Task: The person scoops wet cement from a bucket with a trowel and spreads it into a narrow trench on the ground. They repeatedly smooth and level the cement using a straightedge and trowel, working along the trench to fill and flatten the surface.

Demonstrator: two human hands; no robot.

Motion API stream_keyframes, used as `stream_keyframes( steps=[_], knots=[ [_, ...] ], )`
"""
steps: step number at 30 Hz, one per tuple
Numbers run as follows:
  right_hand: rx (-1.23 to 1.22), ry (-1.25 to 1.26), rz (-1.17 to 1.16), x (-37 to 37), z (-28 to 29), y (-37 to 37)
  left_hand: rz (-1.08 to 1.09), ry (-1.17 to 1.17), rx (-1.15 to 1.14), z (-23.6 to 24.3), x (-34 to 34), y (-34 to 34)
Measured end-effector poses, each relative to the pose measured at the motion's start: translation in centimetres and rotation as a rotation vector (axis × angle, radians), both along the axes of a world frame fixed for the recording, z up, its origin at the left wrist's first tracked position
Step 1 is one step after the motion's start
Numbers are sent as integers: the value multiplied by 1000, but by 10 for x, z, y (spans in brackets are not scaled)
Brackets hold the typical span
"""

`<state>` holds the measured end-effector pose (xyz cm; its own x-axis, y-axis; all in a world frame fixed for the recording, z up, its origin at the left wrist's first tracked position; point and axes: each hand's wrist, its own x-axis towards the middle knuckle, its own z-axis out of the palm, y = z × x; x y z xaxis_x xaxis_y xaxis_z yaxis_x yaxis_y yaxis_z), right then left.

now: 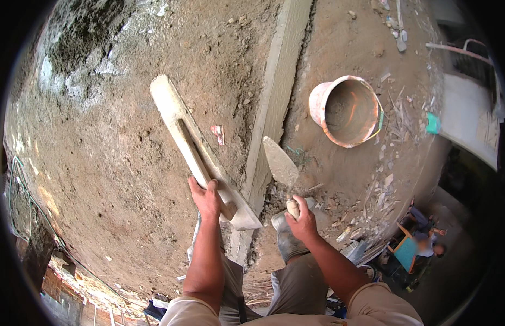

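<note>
My left grip (206, 198) is clamped on the long float (166, 100), whose near end reaches over the left edge of the concrete strip (271, 92). My right grip (301, 218) holds firmly the trowel (282, 164), its blade over the right edge, left of the bucket (317, 103)

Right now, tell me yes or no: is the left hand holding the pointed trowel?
No, the right hand grips the pointed trowel.

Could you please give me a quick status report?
Left hand gripping long float; right hand holding pointed trowel. Bucket standing right of concrete strip, clear of both tools.
</note>
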<state>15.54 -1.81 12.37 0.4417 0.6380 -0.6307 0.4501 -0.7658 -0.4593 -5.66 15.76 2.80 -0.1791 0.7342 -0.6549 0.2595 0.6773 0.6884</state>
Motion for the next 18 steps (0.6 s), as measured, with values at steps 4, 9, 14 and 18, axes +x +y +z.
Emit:
stream_keyframes(
  steps=[4, 9, 14, 18],
  knots=[
    [41, -300, -157, 76, 58, 9, 19, -7, 142, 29, -21, 29],
    [-67, -444, -124, 185, 81, 20, -34, 100, 495, 79, -86, 95],
    [-69, -435, -160, 250, 71, 30, -290, 268, 541, 140, -153, 117],
    [-76, -381, -122, 200, 113, 29, -618, 561, 394, 208, -229, 102]
  ],
)
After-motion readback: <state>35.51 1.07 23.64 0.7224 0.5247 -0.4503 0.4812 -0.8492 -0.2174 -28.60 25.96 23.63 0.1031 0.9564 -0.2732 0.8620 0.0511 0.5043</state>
